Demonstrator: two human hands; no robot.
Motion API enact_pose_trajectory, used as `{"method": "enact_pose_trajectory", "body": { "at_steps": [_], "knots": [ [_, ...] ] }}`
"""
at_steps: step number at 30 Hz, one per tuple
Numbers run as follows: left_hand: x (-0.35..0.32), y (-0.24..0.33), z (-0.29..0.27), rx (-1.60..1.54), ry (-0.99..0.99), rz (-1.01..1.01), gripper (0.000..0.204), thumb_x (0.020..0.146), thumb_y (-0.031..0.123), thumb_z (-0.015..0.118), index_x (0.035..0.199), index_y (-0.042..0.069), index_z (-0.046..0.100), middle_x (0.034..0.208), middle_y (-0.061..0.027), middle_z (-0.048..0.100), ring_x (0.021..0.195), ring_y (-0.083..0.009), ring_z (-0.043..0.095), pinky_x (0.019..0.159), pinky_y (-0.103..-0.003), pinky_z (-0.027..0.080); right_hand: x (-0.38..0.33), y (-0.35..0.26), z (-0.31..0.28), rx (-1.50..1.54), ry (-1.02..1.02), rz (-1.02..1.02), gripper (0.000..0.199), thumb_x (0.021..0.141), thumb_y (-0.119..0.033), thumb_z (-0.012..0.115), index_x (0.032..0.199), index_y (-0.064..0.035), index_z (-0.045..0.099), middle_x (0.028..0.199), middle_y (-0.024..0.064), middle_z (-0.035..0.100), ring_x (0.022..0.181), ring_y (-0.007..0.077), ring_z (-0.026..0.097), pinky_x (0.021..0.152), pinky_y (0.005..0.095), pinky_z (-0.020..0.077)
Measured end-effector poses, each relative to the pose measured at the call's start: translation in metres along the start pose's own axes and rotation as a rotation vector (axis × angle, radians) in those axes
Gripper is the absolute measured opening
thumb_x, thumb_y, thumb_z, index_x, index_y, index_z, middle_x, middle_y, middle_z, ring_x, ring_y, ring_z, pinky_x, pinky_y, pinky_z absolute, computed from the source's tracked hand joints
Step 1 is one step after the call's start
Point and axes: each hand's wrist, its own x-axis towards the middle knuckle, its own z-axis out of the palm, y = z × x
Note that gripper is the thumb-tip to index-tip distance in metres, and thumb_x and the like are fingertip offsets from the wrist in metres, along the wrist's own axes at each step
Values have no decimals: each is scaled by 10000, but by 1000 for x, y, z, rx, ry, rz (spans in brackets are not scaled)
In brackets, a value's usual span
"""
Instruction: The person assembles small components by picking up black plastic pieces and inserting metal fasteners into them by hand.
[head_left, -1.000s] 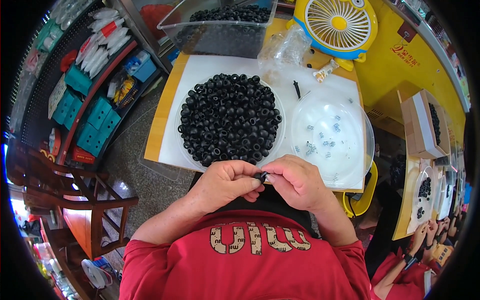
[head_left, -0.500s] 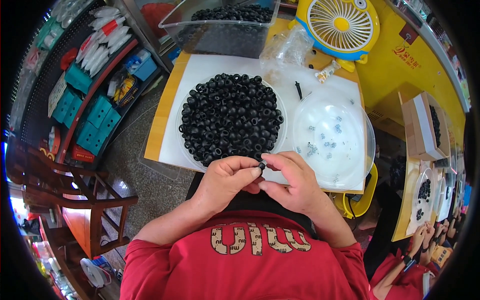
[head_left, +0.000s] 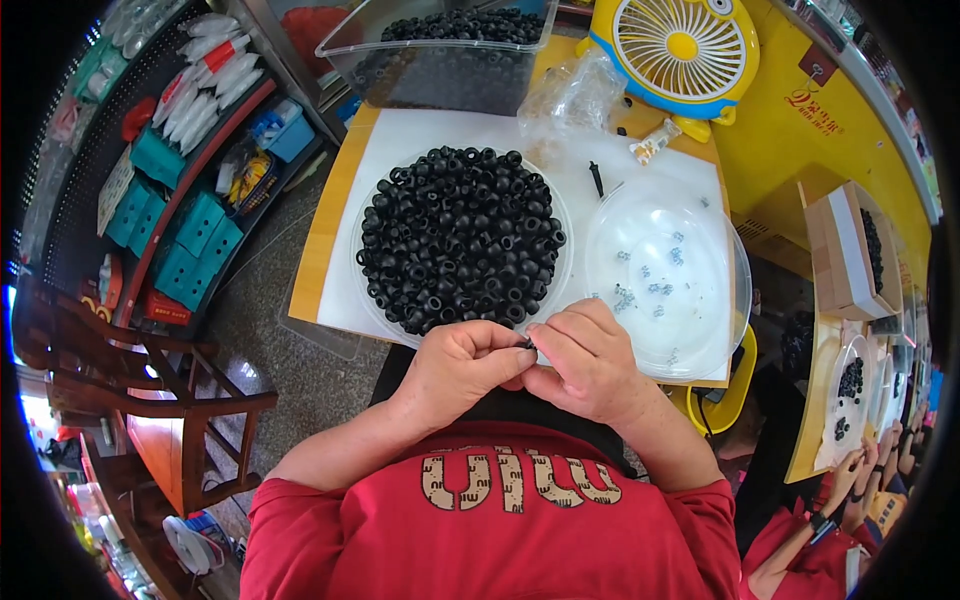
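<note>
Both hands meet at the near edge of the white-topped table. My left hand (head_left: 458, 366) pinches a small black part (head_left: 528, 343) between thumb and forefinger; the fingertips hide most of it. Against the same part press the thumb and forefinger of my right hand (head_left: 588, 366), and whether they hold a separate small piece cannot be seen. Just beyond my left hand lies a round clear tray (head_left: 357, 292) heaped with hollow, rounded black plastic parts (head_left: 460, 235). To the right sits a round clear plastic dish (head_left: 700, 325) with several small clear pieces (head_left: 660, 289) scattered in it.
Behind the heap stands a clear bin (head_left: 440, 85) of more black parts. A yellow-and-blue fan (head_left: 682, 50), a crumpled plastic bag (head_left: 572, 98) and a small black pointed piece (head_left: 597, 180) are nearby. A wooden chair (head_left: 180, 420) stands left; other people's hands (head_left: 850, 470) work at right.
My right thumb and forefinger have closed in on the black part, which is now more covered. My left hand has shifted slightly toward me.
</note>
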Motion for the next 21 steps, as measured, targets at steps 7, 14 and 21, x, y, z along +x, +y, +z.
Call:
{"method": "enact_pose_trajectory", "body": {
  "at_steps": [7,14,21],
  "knots": [
    [3,-3,1,-163,14,18,159,801,107,586,886,-27,592,759,-44,603,665,-73,557,623,-191,463,-3,4,3,15,-13,15,370,503,-48,687,847,-7,556,755,72,530,638,226,506,565,304,427],
    [5,-1,-4,-207,-28,4,160,812,116,575,899,-19,580,786,-57,604,694,-89,565,660,-208,467,-2,3,-2,214,-146,206,315,638,-43,652,938,-12,561,836,123,575,740,255,562,631,313,462],
    [4,0,-8,-175,-122,5,171,814,120,576,916,-17,579,797,-56,604,710,-95,566,671,-217,469,4,4,-12,340,-177,267,199,688,-22,615,885,-15,586,761,99,597,681,228,579,604,294,467]
  ]
}}
